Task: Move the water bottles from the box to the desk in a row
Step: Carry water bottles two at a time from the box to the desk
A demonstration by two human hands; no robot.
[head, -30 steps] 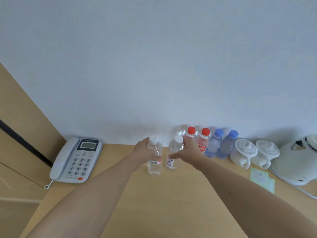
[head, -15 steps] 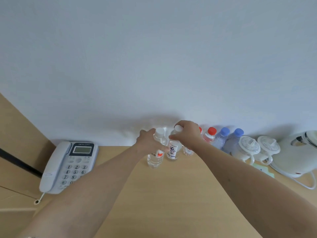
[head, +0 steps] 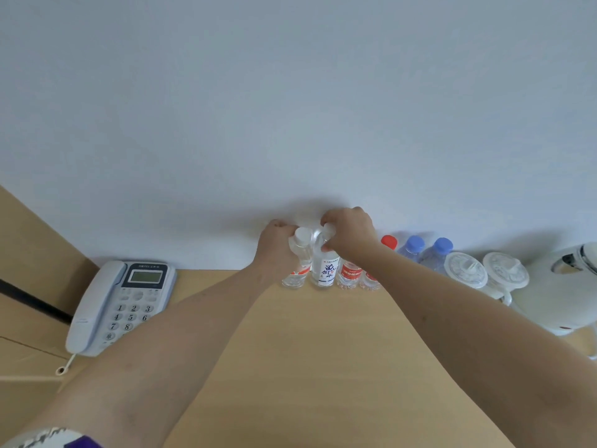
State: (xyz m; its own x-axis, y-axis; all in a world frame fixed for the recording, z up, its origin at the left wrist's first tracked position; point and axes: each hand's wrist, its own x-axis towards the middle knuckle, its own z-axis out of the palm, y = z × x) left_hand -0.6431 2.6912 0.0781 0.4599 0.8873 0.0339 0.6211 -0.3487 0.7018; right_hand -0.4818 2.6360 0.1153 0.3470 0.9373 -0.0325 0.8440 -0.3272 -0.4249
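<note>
Wall: plain pale surface rising just beyond the fingers, closing off the far side.
Tabletop: smooth light wood grain, bare on the near side of both hands between the forearms.
Kettle: white glossy plastic, rounded, far to the right of the fingers.
Telephone: pale grey plastic with keypad and small screen, well left of the fingers.
Lidded cups: two white, ribbed round lids, between kettle and bottles.
Bottle row: clear plastic, upright against the wall; blue-capped pair, red-capped bottles just right of the fingers (one cap hidden by the wrist).
Right hand: fingers curled over the top of the white-labelled bottle, which stands on the tabletop beside the red-labelled ones.
Left hand: fingers wrapped round the white-capped bottle, at the row's left end, touching its neighbour.
</note>
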